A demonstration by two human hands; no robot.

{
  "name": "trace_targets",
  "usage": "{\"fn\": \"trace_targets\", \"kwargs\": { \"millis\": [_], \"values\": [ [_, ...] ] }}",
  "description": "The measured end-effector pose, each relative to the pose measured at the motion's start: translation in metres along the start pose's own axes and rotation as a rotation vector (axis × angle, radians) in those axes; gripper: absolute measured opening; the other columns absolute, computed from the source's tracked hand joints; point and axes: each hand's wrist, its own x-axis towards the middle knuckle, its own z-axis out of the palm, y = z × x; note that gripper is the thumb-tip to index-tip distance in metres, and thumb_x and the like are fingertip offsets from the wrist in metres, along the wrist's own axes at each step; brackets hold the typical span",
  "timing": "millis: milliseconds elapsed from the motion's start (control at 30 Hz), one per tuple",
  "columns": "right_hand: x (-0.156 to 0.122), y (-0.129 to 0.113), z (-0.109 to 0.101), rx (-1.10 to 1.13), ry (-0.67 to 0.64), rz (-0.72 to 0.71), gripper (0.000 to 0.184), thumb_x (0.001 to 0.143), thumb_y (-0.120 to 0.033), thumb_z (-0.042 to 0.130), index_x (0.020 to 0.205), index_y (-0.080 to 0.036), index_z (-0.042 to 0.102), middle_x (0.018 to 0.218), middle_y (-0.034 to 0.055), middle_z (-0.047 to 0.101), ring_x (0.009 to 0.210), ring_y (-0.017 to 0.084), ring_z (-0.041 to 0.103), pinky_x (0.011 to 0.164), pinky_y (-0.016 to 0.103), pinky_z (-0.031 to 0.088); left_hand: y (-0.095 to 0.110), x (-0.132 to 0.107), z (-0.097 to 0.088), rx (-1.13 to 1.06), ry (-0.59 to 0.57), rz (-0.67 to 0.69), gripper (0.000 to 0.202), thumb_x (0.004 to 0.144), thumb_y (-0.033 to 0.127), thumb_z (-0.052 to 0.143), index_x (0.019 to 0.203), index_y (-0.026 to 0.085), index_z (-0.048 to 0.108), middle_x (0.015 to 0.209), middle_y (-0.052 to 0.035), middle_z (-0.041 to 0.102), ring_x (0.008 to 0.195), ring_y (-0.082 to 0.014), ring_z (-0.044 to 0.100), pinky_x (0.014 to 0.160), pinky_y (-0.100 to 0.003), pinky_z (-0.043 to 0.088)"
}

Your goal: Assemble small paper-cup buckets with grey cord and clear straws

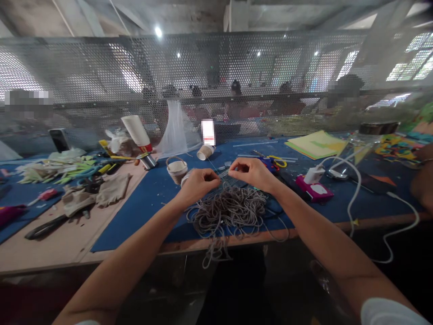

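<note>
Left hand and right hand pinched, contents unclear. Grey cord just below; red label beyond left, illegible.

Cord pile: ctr, nearest us, on mat; some loops hang over table edge.
Our hands: L hand & R hand, just bhd/above pile.
Basket: on mat, bhd & L of our L hand.
Cup: on its side, farther back, approx. btwn our hands.
Cup stack: tilted, back L; tin nr its base.
Cloth: on table, L of mat.
Scissors: bhd & R of our R hand.
Plug: on power block, R side.
Paper: back R, bhd plug.
Screen: bhd everything on table.
</note>
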Motion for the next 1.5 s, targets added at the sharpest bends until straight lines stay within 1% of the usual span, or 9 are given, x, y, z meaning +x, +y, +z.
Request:
{"fn": "trace_targets", "kwargs": {
  "millis": [200, 400, 500, 600, 800, 933, 1100, 1300, 1500],
  "values": [
    [-0.002, -0.004, 0.002, 0.006, -0.046, -0.024, 0.021, 0.086, -0.041, 0.065, 0.086, -0.020, 0.068, 0.063, -0.0038, 0.049, 0.058, 0.010, 0.040, 0.057, 0.028, 0.032, -0.003, 0.002, -0.001, 0.044, 0.145, -0.037, 0.012, 0.077, 0.028, 0.065, 0.073, 0.017, 0.070, 0.068, -0.0016, 0.068, 0.060, -0.0124, 0.055, 0.057, -0.026, 0.040],
    [-0.004, -0.006, 0.002, 0.011, -0.057, -0.030, 0.021, 0.087, -0.041, 0.065, 0.085, -0.021, 0.068, 0.064, -0.0032, 0.049, 0.058, 0.010, 0.040, 0.057, 0.028, 0.032, 0.001, 0.003, -0.002, -0.202, 0.192, -0.085, 0.013, 0.075, 0.029, 0.069, 0.069, 0.018, 0.067, 0.061, -0.0002, 0.059, 0.053, -0.0098, 0.047, 0.050, -0.025, 0.035],
    [-0.003, -0.002, 0.001, -0.009, -0.058, -0.025, 0.021, 0.086, -0.041, 0.065, 0.085, -0.020, 0.068, 0.063, -0.0033, 0.050, 0.057, 0.010, 0.041, 0.056, 0.027, 0.032, 0.001, 0.004, -0.003, -0.366, 0.174, -0.153, 0.016, 0.073, 0.030, 0.072, 0.068, 0.017, 0.065, 0.059, 0.0016, 0.053, 0.048, -0.0067, 0.041, 0.045, -0.023, 0.027],
    [-0.002, 0.003, 0.001, -0.038, -0.052, -0.006, 0.022, 0.086, -0.041, 0.064, 0.085, -0.019, 0.068, 0.062, -0.0037, 0.050, 0.056, 0.010, 0.042, 0.056, 0.026, 0.033, 0.000, 0.005, -0.004, -0.483, 0.126, -0.203, 0.018, 0.073, 0.031, 0.073, 0.070, 0.015, 0.065, 0.062, 0.0013, 0.053, 0.047, -0.0045, 0.040, 0.043, -0.020, 0.022],
    [0.001, 0.007, -0.003, -0.030, -0.041, 0.043, 0.022, 0.084, -0.040, 0.065, 0.082, -0.018, 0.067, 0.060, -0.0040, 0.049, 0.057, 0.010, 0.042, 0.055, 0.025, 0.031, 0.006, 0.002, -0.005, -0.574, -0.018, -0.226, 0.020, 0.073, 0.031, 0.073, 0.067, 0.014, 0.064, 0.059, 0.0024, 0.048, 0.048, -0.0037, 0.036, 0.043, -0.020, 0.018],
    [0.002, 0.008, -0.004, -0.019, -0.037, 0.056, 0.022, 0.084, -0.040, 0.066, 0.083, -0.017, 0.067, 0.061, -0.0034, 0.049, 0.058, 0.010, 0.041, 0.055, 0.026, 0.030, 0.006, 0.001, -0.003, -0.502, -0.100, -0.203, 0.017, 0.073, 0.030, 0.072, 0.067, 0.015, 0.065, 0.062, 0.0003, 0.055, 0.049, -0.0051, 0.037, 0.045, -0.022, 0.021],
    [0.001, 0.008, -0.004, -0.019, -0.037, 0.052, 0.023, 0.084, -0.041, 0.067, 0.085, -0.018, 0.068, 0.062, -0.0030, 0.050, 0.058, 0.010, 0.041, 0.055, 0.027, 0.030, 0.003, 0.001, -0.001, -0.214, -0.138, -0.098, 0.011, 0.074, 0.026, 0.067, 0.073, 0.015, 0.069, 0.064, -0.0012, 0.061, 0.053, -0.0073, 0.042, 0.050, -0.023, 0.027],
    [-0.001, 0.002, 0.000, -0.045, -0.027, 0.016, 0.025, 0.085, -0.043, 0.066, 0.085, -0.019, 0.069, 0.061, -0.0035, 0.049, 0.058, 0.010, 0.040, 0.056, 0.027, 0.030, -0.001, 0.001, 0.002, 0.037, -0.017, -0.032, 0.014, 0.076, 0.026, 0.064, 0.074, 0.014, 0.070, 0.064, -0.0016, 0.064, 0.058, -0.0102, 0.049, 0.055, -0.025, 0.035],
    [-0.004, -0.001, 0.003, -0.001, -0.068, -0.023, 0.022, 0.087, -0.042, 0.065, 0.087, -0.021, 0.069, 0.063, -0.0035, 0.048, 0.058, 0.010, 0.038, 0.056, 0.027, 0.030, -0.002, 0.001, 0.000, 0.061, 0.134, -0.047, 0.015, 0.077, 0.029, 0.063, 0.074, 0.015, 0.069, 0.066, -0.0011, 0.065, 0.060, -0.0113, 0.052, 0.058, -0.025, 0.037]
  ]
}}
